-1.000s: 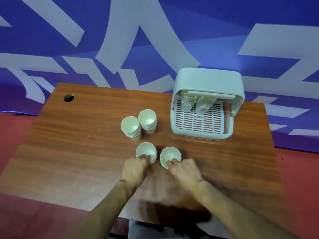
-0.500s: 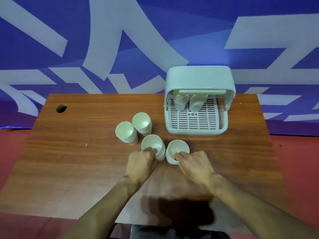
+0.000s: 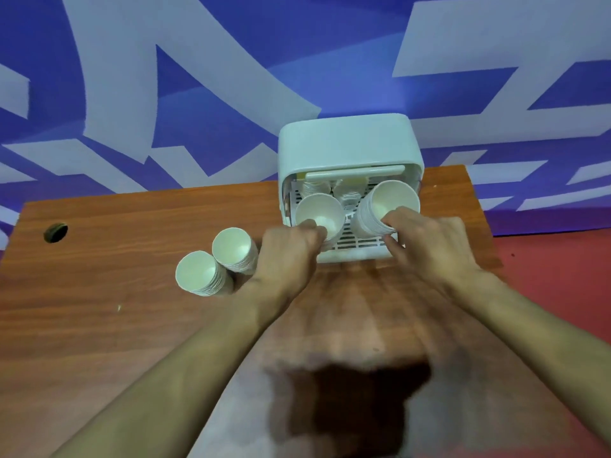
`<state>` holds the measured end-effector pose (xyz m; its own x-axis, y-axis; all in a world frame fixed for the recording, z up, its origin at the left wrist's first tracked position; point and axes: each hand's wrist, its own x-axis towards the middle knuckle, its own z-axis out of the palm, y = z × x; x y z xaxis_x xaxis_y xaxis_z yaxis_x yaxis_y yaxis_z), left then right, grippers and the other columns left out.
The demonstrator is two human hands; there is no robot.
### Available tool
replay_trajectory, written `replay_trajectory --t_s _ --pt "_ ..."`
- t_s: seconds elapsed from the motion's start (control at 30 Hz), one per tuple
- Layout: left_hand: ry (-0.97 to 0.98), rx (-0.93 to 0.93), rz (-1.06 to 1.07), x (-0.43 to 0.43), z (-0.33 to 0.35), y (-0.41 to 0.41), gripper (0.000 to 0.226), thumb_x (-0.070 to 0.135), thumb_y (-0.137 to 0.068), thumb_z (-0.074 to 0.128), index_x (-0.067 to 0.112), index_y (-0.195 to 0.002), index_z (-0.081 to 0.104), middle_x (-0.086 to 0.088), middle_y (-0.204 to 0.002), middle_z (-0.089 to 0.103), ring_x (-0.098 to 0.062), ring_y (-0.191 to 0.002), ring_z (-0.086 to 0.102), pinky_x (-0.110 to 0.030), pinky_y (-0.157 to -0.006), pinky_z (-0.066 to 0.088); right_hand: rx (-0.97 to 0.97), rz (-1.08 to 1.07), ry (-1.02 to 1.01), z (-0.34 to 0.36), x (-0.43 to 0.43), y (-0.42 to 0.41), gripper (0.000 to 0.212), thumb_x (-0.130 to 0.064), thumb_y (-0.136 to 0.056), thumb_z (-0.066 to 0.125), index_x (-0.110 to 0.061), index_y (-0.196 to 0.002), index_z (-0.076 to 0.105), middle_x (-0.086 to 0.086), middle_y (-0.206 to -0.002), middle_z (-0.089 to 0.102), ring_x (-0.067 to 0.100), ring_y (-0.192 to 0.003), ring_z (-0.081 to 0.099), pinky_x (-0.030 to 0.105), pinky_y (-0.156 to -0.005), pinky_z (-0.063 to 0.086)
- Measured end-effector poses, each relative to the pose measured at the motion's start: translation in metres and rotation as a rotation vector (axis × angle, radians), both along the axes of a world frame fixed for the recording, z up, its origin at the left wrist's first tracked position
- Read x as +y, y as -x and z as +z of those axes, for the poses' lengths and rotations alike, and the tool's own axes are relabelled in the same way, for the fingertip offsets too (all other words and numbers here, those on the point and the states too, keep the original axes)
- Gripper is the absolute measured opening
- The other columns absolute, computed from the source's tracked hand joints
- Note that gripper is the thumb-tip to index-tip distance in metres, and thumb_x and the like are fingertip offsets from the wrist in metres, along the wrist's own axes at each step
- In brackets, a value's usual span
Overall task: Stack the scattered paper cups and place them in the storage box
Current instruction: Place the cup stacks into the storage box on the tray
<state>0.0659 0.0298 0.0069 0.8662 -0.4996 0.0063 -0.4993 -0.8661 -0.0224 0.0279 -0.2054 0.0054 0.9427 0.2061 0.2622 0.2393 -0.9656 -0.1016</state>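
My left hand (image 3: 288, 254) pinches the rim of one stack of white paper cups (image 3: 319, 211), lifted in front of the open white storage box (image 3: 347, 143). A second, taller cup stack (image 3: 390, 201) is held by my right hand (image 3: 426, 241), with a finger inside its rim, over the box's slotted tray (image 3: 355, 241). More cups stand at the back inside the box (image 3: 348, 195), partly hidden. Two other stacks remain on the table: one (image 3: 233, 247) beside my left hand and one (image 3: 198, 272) further left.
The wooden table (image 3: 115, 325) has a round cable hole (image 3: 55, 232) at the far left. A blue and white patterned wall rises behind the box. Red floor shows past the table's right edge (image 3: 545, 259).
Both hands have lifted their cup stacks off the table and carried them forward and right to the box's opening. The camera has moved closer and tilted down.
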Motion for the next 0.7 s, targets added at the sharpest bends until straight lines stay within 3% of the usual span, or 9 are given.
replay_trajectory --t_s 0.07,0.23,0.33,0.5,0.6,0.7 --pt "-0.022 0.000 -0.026 -0.005 -0.008 -0.005 0.038 0.003 -0.043 0.087 0.018 -0.060 0.057 0.002 -0.056 0.050 -0.027 -0.034 0.031 -0.019 -0.049 -0.003 0.055 -0.014 0.025 -0.010 -0.009 -0.003 0.018 -0.018 -0.077 0.074 -0.022 -0.088 0.060 -0.001 -0.080 0.065 0.028 -0.058 0.064 0.027 -0.042 0.040" --pt "-0.041 0.030 -0.048 -0.006 -0.028 -0.020 0.036 -0.005 -0.043 0.083 0.016 -0.058 0.056 0.001 -0.056 0.051 -0.027 -0.034 0.033 -0.017 -0.050 -0.002 0.108 -0.040 0.081 -0.029 -0.025 -0.014 0.020 -0.014 -0.072 0.079 -0.018 -0.081 0.061 0.002 -0.074 0.067 0.029 -0.055 0.064 0.025 -0.042 0.036" --pt "-0.005 0.051 -0.048 -0.006 -0.045 -0.030 0.033 -0.008 -0.047 0.078 0.014 -0.060 0.057 -0.001 -0.057 0.052 -0.024 -0.040 0.025 -0.018 -0.048 0.002 0.176 -0.079 0.066 -0.044 -0.029 -0.027 0.015 -0.015 -0.078 0.073 -0.018 -0.086 0.060 0.003 -0.082 0.069 0.031 -0.065 0.067 0.029 -0.047 0.040" --pt "-0.030 0.078 -0.069 -0.011 -0.064 -0.045 0.021 -0.003 -0.066 0.075 0.011 -0.072 0.061 -0.005 -0.069 0.058 -0.034 -0.047 0.054 -0.025 -0.045 0.011 0.249 -0.105 0.003 -0.063 -0.027 -0.055 0.015 -0.003 -0.081 0.061 -0.015 -0.088 0.055 0.010 -0.087 0.065 0.041 -0.070 0.062 0.039 -0.054 0.044" --pt "-0.016 0.110 -0.074 -0.017 -0.070 -0.048 0.015 -0.005 -0.075 0.063 0.009 -0.081 0.062 -0.008 -0.080 0.061 -0.038 -0.059 0.059 -0.031 -0.047 0.020 0.284 -0.165 -0.032 -0.071 -0.027 -0.072 0.017 0.001 -0.082 0.057 -0.013 -0.091 0.052 0.014 -0.092 0.065 0.043 -0.074 0.061 0.040 -0.059 0.042" --pt "0.010 0.130 -0.055 -0.023 -0.072 -0.054 0.017 -0.007 -0.072 0.065 0.008 -0.076 0.060 -0.009 -0.074 0.058 -0.036 -0.052 0.054 -0.030 -0.046 0.020 0.275 -0.195 -0.059 -0.073 -0.020 -0.085 0.022 0.006 -0.081 0.053 -0.012 -0.093 0.053 0.018 -0.091 0.065 0.044 -0.072 0.061 0.043 -0.062 0.047"
